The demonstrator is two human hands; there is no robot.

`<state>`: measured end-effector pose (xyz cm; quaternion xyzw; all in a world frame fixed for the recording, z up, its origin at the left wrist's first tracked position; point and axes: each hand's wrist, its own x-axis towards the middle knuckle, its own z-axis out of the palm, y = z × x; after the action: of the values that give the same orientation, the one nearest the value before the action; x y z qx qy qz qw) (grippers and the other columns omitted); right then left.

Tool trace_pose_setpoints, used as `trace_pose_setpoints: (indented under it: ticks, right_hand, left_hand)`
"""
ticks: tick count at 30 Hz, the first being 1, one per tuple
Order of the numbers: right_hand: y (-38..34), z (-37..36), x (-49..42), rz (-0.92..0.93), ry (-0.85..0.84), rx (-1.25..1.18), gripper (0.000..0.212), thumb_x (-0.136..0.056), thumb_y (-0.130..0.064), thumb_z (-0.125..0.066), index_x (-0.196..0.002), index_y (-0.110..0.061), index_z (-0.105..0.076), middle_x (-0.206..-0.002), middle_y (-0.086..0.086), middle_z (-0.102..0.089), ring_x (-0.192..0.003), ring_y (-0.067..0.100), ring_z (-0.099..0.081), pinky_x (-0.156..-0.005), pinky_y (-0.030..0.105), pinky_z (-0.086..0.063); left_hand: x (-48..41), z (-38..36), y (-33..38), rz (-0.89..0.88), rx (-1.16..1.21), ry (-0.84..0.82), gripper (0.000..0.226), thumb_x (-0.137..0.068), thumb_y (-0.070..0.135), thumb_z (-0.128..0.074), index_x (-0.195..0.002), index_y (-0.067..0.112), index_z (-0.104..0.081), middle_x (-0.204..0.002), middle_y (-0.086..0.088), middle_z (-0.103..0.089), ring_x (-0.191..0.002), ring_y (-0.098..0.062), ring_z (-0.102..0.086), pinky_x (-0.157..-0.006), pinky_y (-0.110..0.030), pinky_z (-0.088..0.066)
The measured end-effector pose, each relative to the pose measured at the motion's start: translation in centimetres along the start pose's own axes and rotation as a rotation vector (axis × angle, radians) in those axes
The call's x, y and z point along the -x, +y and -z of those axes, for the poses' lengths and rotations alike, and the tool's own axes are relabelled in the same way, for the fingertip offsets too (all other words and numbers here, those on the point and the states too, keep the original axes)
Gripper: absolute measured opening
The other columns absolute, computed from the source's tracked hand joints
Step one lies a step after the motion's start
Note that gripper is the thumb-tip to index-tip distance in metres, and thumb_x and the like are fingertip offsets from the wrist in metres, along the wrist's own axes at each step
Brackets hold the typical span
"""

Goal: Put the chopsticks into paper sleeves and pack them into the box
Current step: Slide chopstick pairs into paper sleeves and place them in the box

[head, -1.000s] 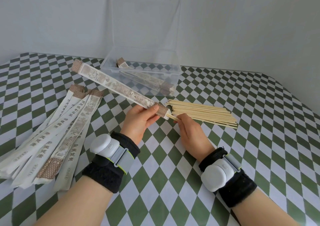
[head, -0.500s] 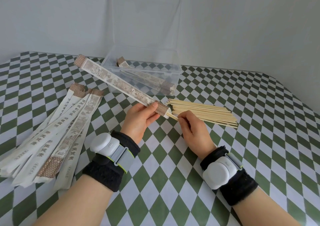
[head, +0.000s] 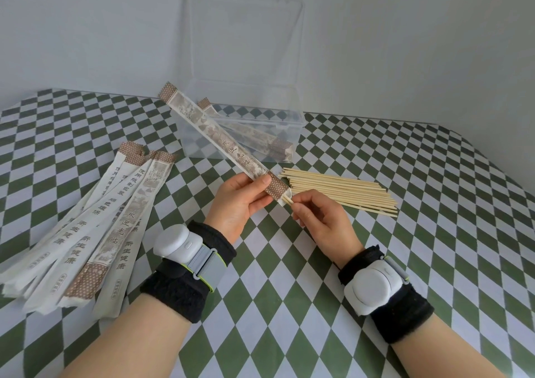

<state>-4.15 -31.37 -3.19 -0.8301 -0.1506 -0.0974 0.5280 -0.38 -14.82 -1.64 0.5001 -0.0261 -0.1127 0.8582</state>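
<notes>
Sleeve mouth (head: 282,201) and chopstick butts (head: 288,201), met end to end between 2 grips.

Left hand (head: 240,201) clenched on paper sleeve (head: 220,140) near its lower patterned end; long axis rising up and away to the left, far end over the front-left corner of clear box (head: 286,122). Right hand (head: 320,218) pinching the protruding butts just below and right of the mouth, nearly all of the length already inside. Judged next push: along the sleeve axis, up-left, toward the left grip. Loose chopsticks (head: 341,189) flat on table (head: 434,233), just beyond the right hand. Empty sleeves (head: 115,218) fanned at left; 1 filled sleeve (head: 249,134) or more, count unclear, inside the box.
</notes>
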Motion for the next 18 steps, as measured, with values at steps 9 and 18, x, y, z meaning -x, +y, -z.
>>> trace_pose_setpoints:
  ticks: [9,18]
  right_hand:
    - [0.46,-0.03,-0.12,-0.015,0.023,-0.034,0.006,-0.087,-0.025,-0.058,-0.091,-0.029,-0.057,-0.076,-0.004,-0.060,-0.067,0.014,-0.052,-0.065,0.031,-0.047]
    - [0.46,0.01,-0.11,0.015,0.006,-0.040,0.017,-0.089,-0.015,-0.056,-0.092,-0.032,-0.058,-0.074,-0.007,-0.059,-0.064,0.006,-0.052,-0.064,0.022,-0.047]
  left_hand:
    - [0.20,-0.27,0.00,0.012,-0.048,-0.028,0.011,-0.088,0.005,-0.057,-0.091,0.012,-0.065,-0.080,0.002,-0.074,-0.078,-0.009,-0.070,-0.063,-0.017,-0.055]
    - [0.22,-0.26,-0.07,0.022,-0.063,-0.045,0.011,-0.088,0.007,-0.058,-0.090,0.014,-0.066,-0.081,0.002,-0.074,-0.078,-0.009,-0.070,-0.062,-0.017,-0.054]
